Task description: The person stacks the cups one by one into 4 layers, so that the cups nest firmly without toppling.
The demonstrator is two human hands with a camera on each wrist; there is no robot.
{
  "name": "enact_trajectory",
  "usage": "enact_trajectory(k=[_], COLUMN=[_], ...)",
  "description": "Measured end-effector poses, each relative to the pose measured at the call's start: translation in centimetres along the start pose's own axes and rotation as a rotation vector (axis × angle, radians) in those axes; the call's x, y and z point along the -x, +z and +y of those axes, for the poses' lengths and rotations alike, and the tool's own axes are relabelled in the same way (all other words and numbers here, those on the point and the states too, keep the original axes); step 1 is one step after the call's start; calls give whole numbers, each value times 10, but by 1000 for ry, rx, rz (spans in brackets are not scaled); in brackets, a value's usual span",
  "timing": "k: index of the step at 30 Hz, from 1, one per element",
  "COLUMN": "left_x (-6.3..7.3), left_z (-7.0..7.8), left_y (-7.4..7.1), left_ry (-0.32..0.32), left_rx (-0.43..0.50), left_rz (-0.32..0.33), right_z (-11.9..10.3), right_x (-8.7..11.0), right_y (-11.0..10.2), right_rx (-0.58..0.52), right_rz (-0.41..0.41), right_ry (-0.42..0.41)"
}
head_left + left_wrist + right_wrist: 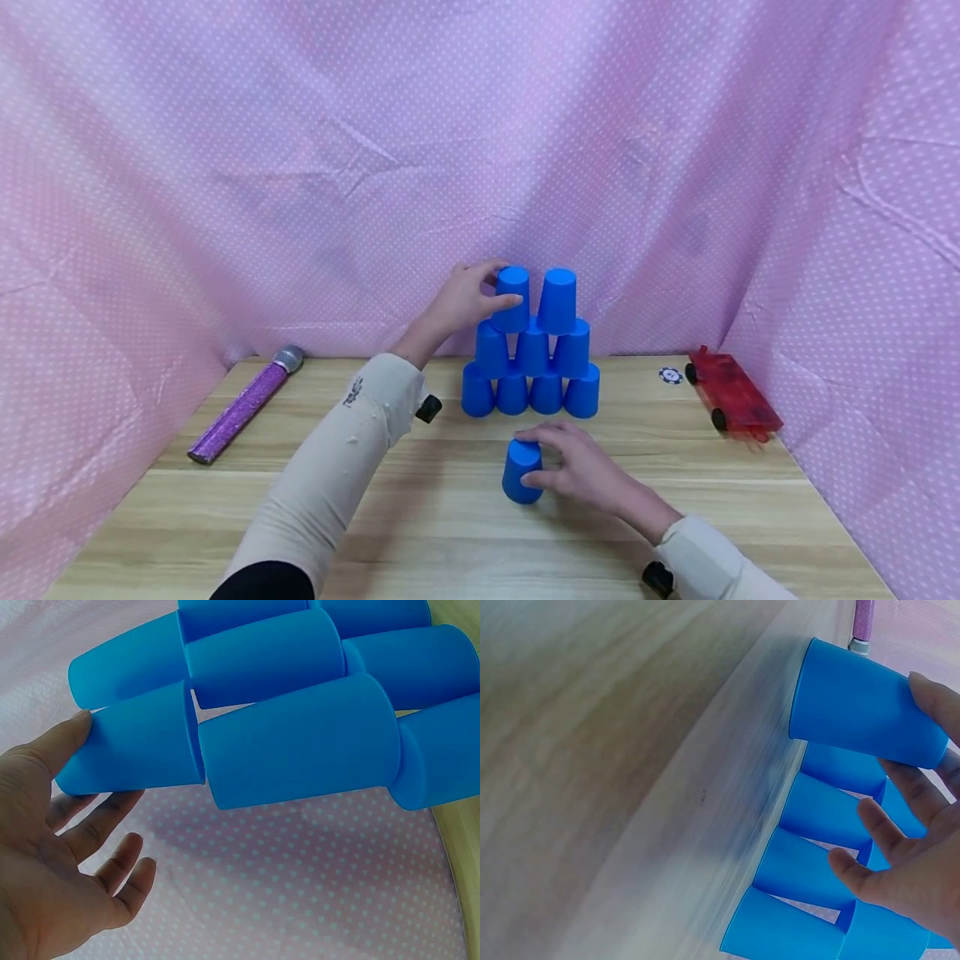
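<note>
Upside-down blue plastic cups form a stacked pyramid: several in the bottom row (pixel 512 394), three in the middle row (pixel 532 350), two on the third level. My left hand (pixel 467 297) pinches the left cup (pixel 513 312) of that third level between thumb and fingers; its rim sits on the middle row. Beside it stands the right third-level cup (pixel 558 302), untouched. In front of the pyramid, a single upside-down cup (pixel 517 473) is on the table, and my right hand (pixel 581 467) grips it near its base end. The right wrist view shows this cup (pixel 862 705) between thumb and fingers.
A purple glittery microphone (pixel 243 408) lies at the table's left. At the right are a poker chip (pixel 671 376) and a red toy car-like chassis (pixel 733 392) with black wheels. Pink dotted cloth (pixel 420 167) hangs around the wooden table (pixel 420 533).
</note>
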State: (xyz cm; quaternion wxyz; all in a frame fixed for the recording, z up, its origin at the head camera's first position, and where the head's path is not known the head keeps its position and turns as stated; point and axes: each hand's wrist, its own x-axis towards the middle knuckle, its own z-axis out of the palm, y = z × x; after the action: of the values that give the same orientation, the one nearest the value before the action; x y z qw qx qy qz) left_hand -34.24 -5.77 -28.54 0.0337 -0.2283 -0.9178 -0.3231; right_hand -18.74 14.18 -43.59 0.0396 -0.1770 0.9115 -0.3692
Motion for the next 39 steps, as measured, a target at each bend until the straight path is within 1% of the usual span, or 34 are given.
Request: enact_trajectory(k=[14, 39], left_x=[-1, -2], left_z=[-1, -4], left_y=[1, 4], left_ry=[-1, 5], left_rx=[-11, -9], left_rz=[4, 6], right_z=[1, 2], right_x=[0, 0], right_y=[0, 2], right_rx=[-6, -16], right_rz=[2, 11], right_ry=[-16, -13])
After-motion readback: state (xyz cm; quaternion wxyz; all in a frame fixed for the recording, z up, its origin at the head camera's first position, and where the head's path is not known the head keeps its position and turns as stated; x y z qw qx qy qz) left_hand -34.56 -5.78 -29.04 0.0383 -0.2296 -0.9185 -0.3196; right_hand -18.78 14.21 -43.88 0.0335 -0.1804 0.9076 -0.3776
